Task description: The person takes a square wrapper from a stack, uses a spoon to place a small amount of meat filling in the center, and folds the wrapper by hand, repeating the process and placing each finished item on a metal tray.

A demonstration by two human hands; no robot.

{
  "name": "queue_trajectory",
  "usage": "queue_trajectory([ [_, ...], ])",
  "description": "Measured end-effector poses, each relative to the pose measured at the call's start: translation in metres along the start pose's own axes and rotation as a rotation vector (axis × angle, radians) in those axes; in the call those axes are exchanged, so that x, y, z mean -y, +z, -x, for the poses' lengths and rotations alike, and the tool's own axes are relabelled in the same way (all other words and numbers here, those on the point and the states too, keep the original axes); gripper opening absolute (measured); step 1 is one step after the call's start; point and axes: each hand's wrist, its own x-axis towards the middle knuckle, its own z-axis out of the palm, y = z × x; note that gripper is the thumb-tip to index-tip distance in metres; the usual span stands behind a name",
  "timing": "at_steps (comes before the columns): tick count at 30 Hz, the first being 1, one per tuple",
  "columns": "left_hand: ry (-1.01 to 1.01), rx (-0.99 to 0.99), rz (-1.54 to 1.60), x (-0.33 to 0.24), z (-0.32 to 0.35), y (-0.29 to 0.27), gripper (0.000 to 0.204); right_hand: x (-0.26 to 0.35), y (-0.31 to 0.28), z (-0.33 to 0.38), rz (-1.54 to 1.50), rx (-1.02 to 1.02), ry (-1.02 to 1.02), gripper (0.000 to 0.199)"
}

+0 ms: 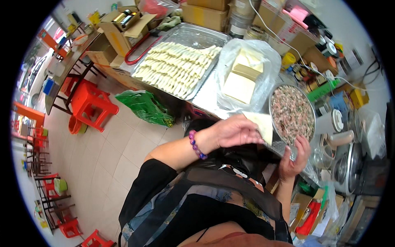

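My left hand, with a purple bead bracelet at the wrist, holds a square pale dough wrapper between its fingers. Beside the round metal bowl of minced meat filling, my right hand has its fingers curled at the near rim; what they hold, if anything, I cannot make out. Stacks of square wrappers lie in an open clear plastic bag left of the bowl. Farther left, rows of folded dumplings cover much of a metal tray.
Cardboard boxes and lidded tubs stand behind the tray. Jars, cups and bottles crowd the right side around a white-lidded container. A green bag hangs low by the table's left front. Red stools stand on the tiled floor.
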Motion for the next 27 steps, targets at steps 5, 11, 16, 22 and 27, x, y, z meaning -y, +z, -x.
queue_trajectory([
  [5, 0.255, -0.154, -0.315, -0.119, 0.009, -0.017, 0.022, -0.04, -0.008, 0.032, 0.002, -0.051, 0.028, 0.036],
  [11, 0.458, -0.638, -1.038, -0.241, -0.009, -0.05, 0.013, -0.07, 0.004, 0.059, 0.088, -0.084, 0.04, 0.054],
  [16, 0.387, -1.077, -2.192, -0.278, -0.044, -0.083, 0.022, -0.08, 0.023, 0.069, 0.118, -0.172, 0.152, 0.058],
  [22, 0.097, -1.124, -2.414, -0.276, -0.062, -0.109, 0.02, -0.083, 0.023, 0.069, 0.175, -0.096, 0.185, 0.059],
  [27, -0.007, -1.087, -2.303, -0.273, -0.068, -0.105, 0.023, -0.083, 0.024, 0.069, 0.172, -0.123, 0.18, 0.059],
])
